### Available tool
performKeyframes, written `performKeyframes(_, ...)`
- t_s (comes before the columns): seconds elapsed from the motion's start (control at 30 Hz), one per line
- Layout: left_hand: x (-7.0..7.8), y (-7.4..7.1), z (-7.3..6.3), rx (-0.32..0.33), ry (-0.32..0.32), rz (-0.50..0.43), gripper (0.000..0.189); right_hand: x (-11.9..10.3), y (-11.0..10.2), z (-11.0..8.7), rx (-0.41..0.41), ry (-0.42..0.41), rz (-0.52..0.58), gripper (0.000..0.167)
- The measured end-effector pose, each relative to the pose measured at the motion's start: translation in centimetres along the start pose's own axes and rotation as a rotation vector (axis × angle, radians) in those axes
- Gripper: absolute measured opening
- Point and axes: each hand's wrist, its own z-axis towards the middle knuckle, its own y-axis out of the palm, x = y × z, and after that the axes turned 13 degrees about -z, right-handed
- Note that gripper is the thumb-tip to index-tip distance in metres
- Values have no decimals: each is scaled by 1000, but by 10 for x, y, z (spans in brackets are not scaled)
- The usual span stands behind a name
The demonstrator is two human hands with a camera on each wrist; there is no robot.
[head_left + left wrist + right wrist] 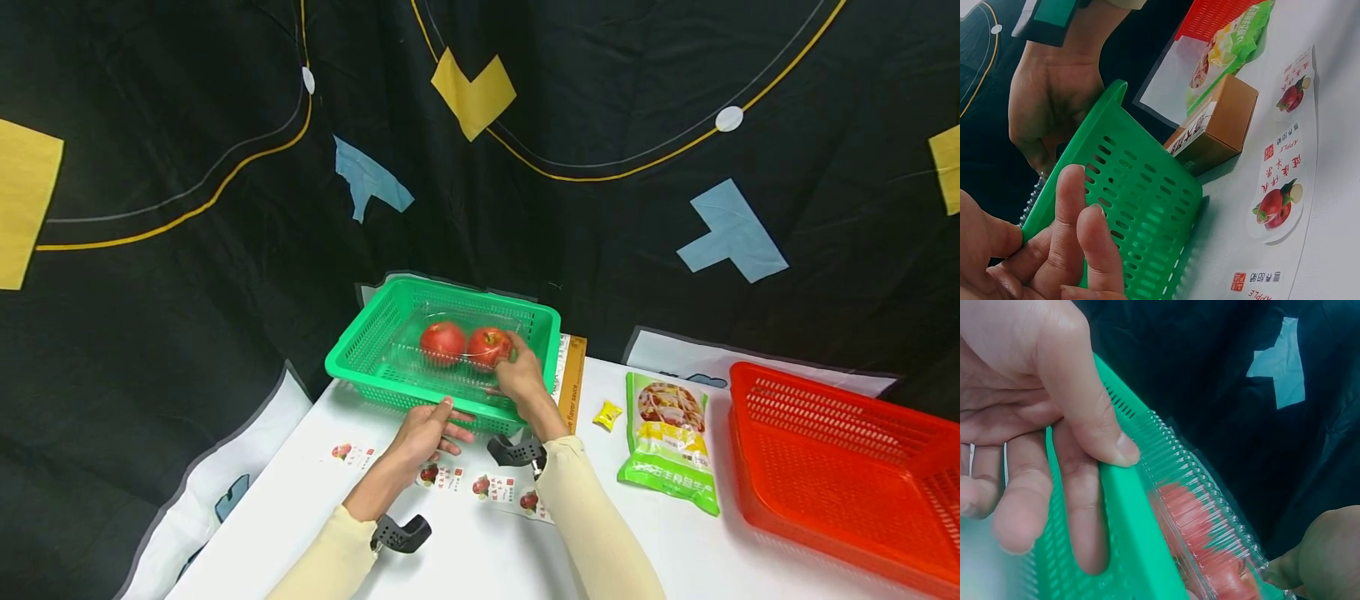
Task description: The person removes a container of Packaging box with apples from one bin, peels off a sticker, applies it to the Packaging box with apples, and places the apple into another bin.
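Observation:
A green perforated basket (384, 392) sits at the back of the white table. Inside it is a clear plastic box (405, 348) holding two red apples (442, 343). My right hand (520, 375) reaches over the near rim and grips the right end of this box. At the basket's near side, my left hand (422, 437) pinches the rim, thumb on top and fingers along the outer wall, as the left wrist view shows. The right wrist view shows the ribbed edge of the plastic box (1179, 456) standing above the green rim.
Apple-printed stickers (491, 487) lie on the table before the basket. To its right are a brown carton (574, 375), a small yellow packet (607, 415), a green food bag (670, 437) and a red basket (825, 521). A black cloth hangs behind.

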Motion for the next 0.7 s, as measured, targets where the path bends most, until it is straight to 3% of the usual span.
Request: performKeyframes(0.7, 0, -1, -1, -7, -3, 3, 52, -17, -22, -19, -34, -18, 78, 59)
